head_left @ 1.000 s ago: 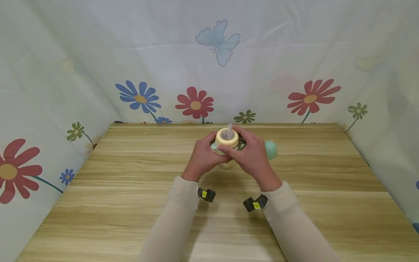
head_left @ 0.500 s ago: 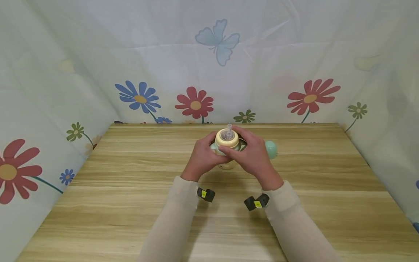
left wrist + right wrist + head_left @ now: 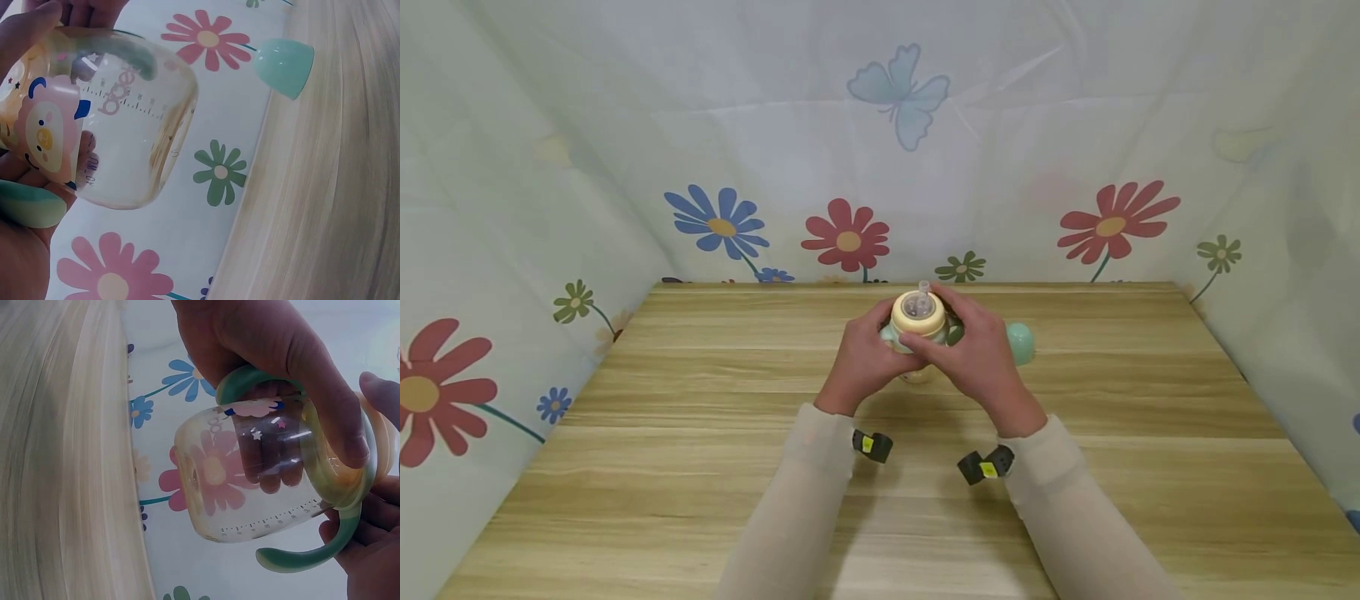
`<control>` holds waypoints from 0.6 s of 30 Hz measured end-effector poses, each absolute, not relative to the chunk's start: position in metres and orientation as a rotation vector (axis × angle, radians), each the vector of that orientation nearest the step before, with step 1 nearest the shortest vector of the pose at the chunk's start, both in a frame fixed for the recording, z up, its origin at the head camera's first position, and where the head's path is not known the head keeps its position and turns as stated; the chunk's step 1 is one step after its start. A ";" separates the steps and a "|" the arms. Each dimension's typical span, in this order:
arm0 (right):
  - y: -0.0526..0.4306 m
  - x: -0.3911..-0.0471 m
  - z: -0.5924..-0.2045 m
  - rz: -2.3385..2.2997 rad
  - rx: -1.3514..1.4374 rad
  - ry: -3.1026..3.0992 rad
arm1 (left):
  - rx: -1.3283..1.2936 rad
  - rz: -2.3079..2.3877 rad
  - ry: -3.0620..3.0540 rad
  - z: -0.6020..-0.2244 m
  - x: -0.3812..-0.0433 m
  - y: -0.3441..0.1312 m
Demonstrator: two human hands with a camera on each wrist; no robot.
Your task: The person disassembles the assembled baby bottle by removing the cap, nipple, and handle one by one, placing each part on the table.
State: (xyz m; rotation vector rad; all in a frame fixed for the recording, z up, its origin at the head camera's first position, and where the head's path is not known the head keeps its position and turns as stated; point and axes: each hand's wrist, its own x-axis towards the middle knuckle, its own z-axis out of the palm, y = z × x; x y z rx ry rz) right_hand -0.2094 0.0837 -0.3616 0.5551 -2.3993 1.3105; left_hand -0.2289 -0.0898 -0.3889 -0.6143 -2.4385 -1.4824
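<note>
A clear baby bottle (image 3: pixel 250 481) with a cartoon animal print is held upright over the table. It has green side handles (image 3: pixel 306 556) and a pale yellow collar (image 3: pixel 919 321), from which a clear straw spout (image 3: pixel 923 292) sticks up. My left hand (image 3: pixel 865 358) grips the bottle's left side, its thumb across the front and its fingers behind, by the handle. Round the collar curls my right hand (image 3: pixel 973 346), thumb at the front edge and fingers on the far side. In the left wrist view the bottle's printed side (image 3: pixel 50 128) shows.
A mint green dome cap (image 3: pixel 1020 343) stands on the wooden table (image 3: pixel 700 433), just right of my right hand. Behind the table hangs a white flowered curtain (image 3: pixel 1000 167). Each sleeve cuff carries a small black camera.
The bottle has risen slightly and shifted a touch to the left. Both hands keep their grip, with only small movements of the right wrist. The cap has not moved.
</note>
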 end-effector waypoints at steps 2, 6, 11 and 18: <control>0.083 -0.209 -0.362 1.306 0.549 -2.389 | -0.608 -1.468 -2.423 -0.388 -0.228 -0.090; 0.080 -0.208 -0.362 1.292 0.531 -2.359 | -0.601 -1.422 -2.389 -0.388 -0.227 -0.088; 0.078 -0.208 -0.363 1.253 0.497 -2.343 | -0.600 -1.375 -2.354 -0.389 -0.228 -0.085; 0.078 -0.208 -0.363 1.237 0.480 -2.351 | -0.597 -1.355 -2.363 -0.389 -0.228 -0.083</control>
